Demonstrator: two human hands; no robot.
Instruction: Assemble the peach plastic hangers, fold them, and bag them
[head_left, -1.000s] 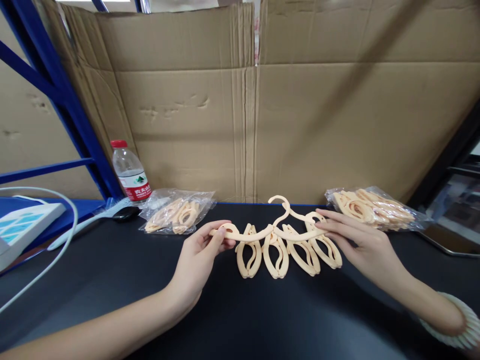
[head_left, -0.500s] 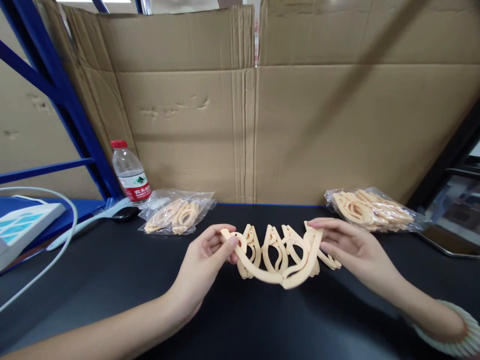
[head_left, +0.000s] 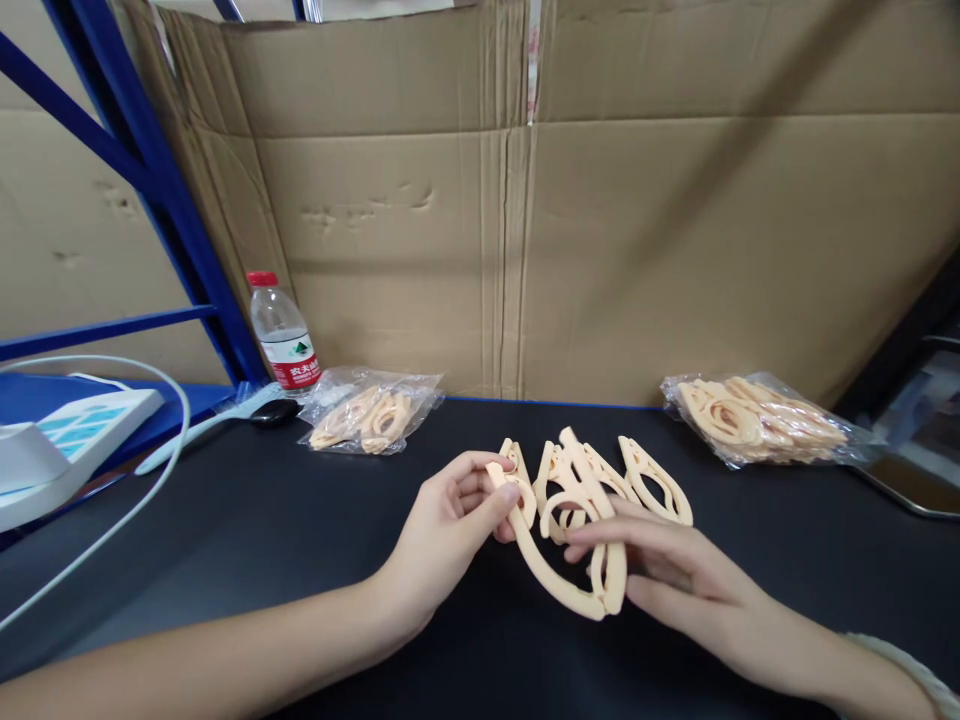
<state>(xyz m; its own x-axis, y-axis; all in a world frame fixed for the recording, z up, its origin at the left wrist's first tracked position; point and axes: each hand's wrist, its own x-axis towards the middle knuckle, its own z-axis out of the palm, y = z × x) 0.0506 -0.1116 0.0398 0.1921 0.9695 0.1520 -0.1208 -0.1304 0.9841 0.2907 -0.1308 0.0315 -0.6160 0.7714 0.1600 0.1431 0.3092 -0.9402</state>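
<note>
A peach plastic folding hanger (head_left: 577,520) with several clips hanging on it is held over the black table (head_left: 300,540). My left hand (head_left: 450,525) pinches its left end between thumb and fingers. My right hand (head_left: 660,570) grips the other arm, which is swung in so the two arms meet near the bottom. The clips (head_left: 652,480) point up and away from me.
Two clear bags of the same peach parts lie at the back, one on the left (head_left: 371,418) and one on the right (head_left: 757,420). A water bottle (head_left: 283,332), a blue rack post (head_left: 157,190), a white device (head_left: 67,450) with a cable and a cardboard wall (head_left: 525,220) surround the table.
The hanger lay spread flat with hook up; both hands flipped it over and folded its arms together, moving it nearer to me.
</note>
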